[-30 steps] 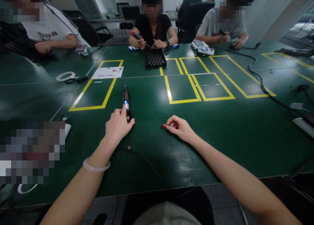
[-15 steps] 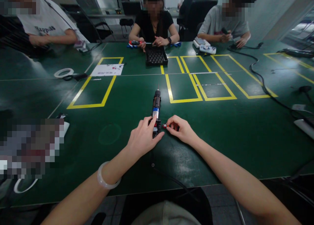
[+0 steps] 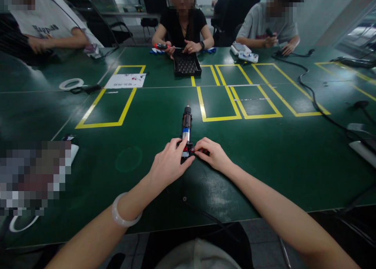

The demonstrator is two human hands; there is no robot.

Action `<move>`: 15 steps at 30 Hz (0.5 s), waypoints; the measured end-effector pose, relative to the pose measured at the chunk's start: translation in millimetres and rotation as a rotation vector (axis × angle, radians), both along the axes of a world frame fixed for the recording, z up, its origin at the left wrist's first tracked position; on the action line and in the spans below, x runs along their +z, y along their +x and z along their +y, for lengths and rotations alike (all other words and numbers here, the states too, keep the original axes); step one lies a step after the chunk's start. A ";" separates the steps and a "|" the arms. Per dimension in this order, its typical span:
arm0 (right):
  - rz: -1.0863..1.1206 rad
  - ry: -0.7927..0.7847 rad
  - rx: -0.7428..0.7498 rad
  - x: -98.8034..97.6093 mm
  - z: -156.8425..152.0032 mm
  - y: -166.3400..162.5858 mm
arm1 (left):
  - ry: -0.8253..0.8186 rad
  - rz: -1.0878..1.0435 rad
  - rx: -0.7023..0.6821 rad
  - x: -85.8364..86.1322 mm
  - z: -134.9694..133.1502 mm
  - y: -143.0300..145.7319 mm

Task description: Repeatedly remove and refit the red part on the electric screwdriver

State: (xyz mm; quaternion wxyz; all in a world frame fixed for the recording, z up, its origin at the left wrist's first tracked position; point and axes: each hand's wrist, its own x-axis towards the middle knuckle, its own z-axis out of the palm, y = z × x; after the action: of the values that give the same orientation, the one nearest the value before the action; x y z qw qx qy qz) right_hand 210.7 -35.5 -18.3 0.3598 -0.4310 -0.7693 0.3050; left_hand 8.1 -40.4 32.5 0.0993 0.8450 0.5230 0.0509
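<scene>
On the green table lies a slim cylindrical motor-like assembly (image 3: pixel 187 122), its thin tip facing away from me. It has a dark front, a blue band, a silver section and a red and black rear end. My left hand (image 3: pixel 168 161) grips the rear, with the index finger along the top and the thumb bent round the near end. At the right side of that rear end, my right hand (image 3: pixel 212 154) pinches a small red part (image 3: pixel 192 149). The fingertips mostly hide this part, and whether it touches the assembly is unclear.
Yellow tape rectangles (image 3: pixel 221 119) mark the table, and a white sheet (image 3: pixel 125 81) lies on one. Across from me a person holds a red-handled screwdriver (image 3: pixel 162 46) over a black tray (image 3: pixel 187 70). White tape rolls (image 3: pixel 71 84) sit left; a black cable (image 3: pixel 313 92) runs along the right.
My right hand has moved slightly left, bringing the small red part up against or very near the assembly's rear. The left hand keeps its grip. The view has shifted a little.
</scene>
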 end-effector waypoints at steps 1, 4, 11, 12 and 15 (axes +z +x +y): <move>0.002 0.002 0.002 -0.6 0.3 -0.8 | -0.007 0.006 0.002 0.6 0.7 -0.4; 0.008 0.027 -0.011 -2.2 1.0 -2.9 | -0.011 0.025 0.010 1.2 3.0 -1.2; 0.025 -0.024 -0.029 4.1 -2.9 -2.2 | 0.037 0.071 0.005 -1.3 12.6 3.0; 0.033 -0.031 -0.034 5.2 -3.8 -1.8 | 0.041 0.074 0.005 -1.7 14.4 4.0; 0.044 -0.053 -0.071 6.5 -6.1 -1.0 | 0.040 0.071 0.016 -2.6 19.2 7.0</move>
State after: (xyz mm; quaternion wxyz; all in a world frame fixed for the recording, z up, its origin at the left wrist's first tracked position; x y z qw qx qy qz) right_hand 209.7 -41.6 -11.7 0.3755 -0.4605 -0.7372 0.3217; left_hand 15.1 -21.2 30.0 0.0632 0.8439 0.5318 0.0321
